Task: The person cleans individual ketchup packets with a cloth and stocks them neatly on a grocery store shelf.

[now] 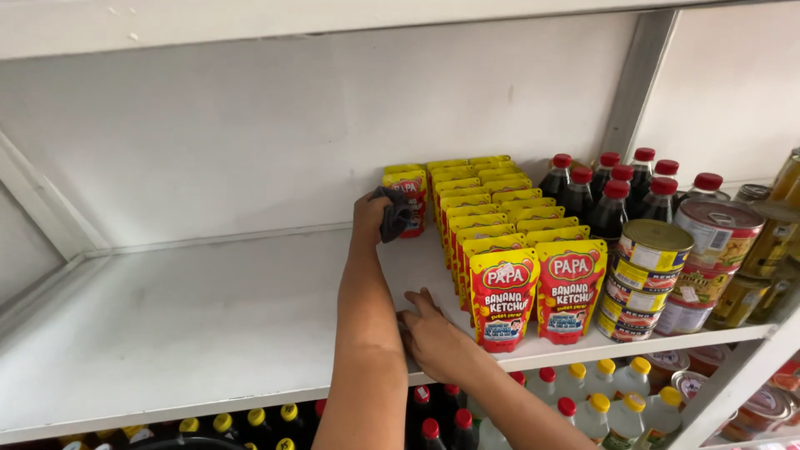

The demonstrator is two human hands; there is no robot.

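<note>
Two rows of red-and-yellow pouches (492,242) are standing tight on the white shelf (192,325); my left hand (375,215) is gripping a grey cloth (396,215) against the lone back pouch (407,196), possibly toppling it, while my right hand (433,333) is resting open beside the front pouch (502,296).

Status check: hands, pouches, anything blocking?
Left hand grips dark cloth at rear pouch. Right hand flat on shelf beside front pouch. Nothing blocking.

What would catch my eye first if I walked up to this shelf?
The rows of red-and-yellow ketchup pouches standing mid-shelf, with dark red-capped sauce bottles and stacked tin cans to their right. The left hand presses a grey cloth against a rear pouch; the right hand rests on the white shelf.
</note>
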